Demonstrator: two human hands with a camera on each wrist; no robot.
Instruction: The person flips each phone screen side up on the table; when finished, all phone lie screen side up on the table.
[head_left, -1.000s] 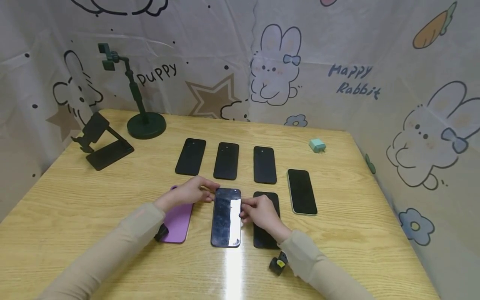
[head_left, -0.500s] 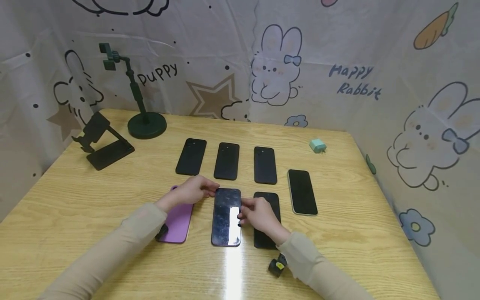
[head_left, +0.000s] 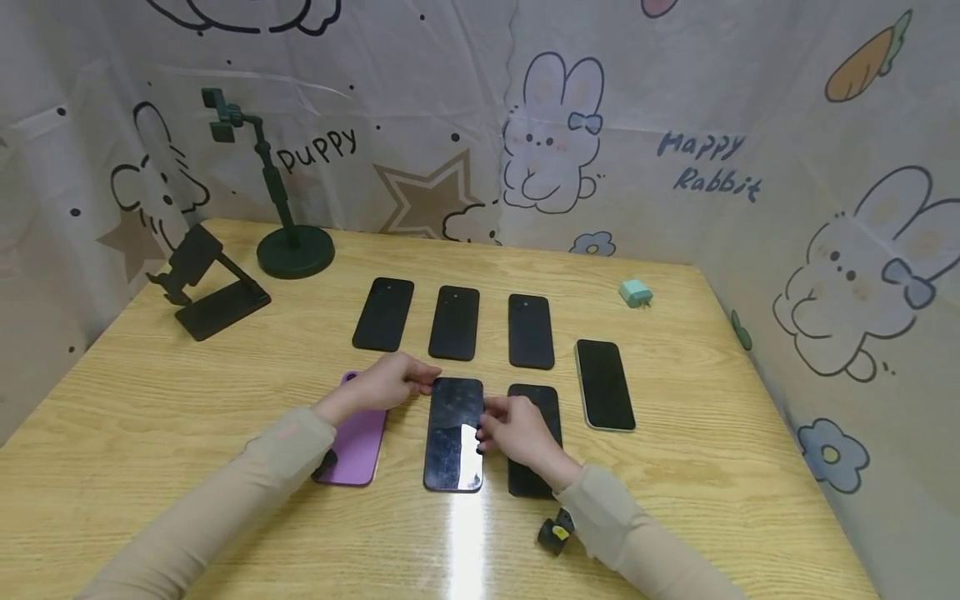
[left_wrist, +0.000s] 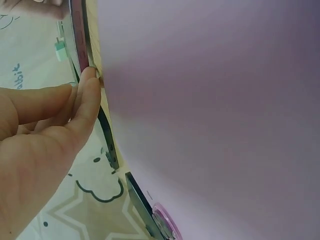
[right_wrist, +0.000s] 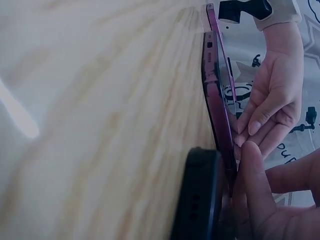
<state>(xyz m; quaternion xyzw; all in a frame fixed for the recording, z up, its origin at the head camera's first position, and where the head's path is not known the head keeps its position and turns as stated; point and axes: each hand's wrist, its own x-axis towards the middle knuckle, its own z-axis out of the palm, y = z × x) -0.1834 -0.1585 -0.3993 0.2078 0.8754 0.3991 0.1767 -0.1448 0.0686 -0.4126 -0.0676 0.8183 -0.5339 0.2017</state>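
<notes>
A dark phone [head_left: 453, 433] lies screen up at the near middle of the table, a bright reflection on its lower right. In the left wrist view its edge is purple [left_wrist: 80, 47]. My left hand [head_left: 393, 379] touches its upper left corner with the fingertips, the wrist over a purple phone [head_left: 360, 450]. My right hand [head_left: 517, 425] rests its fingertips along the upper right edge, above a black phone [head_left: 534, 479] that it partly covers. In the right wrist view both hands' fingertips meet near the phone's far end.
Behind stand three dark phones in a row, the middle one [head_left: 453, 323] among them. A pale-edged phone [head_left: 604, 385] lies to the right, with a mint charger plug [head_left: 636, 292] farther back. At the back left are a black folding stand [head_left: 217, 292] and a green phone holder [head_left: 295, 250].
The dark phone has shifted very slightly and its reflection has slid down the screen. Both hands stay at its edges, nearly in place.
</notes>
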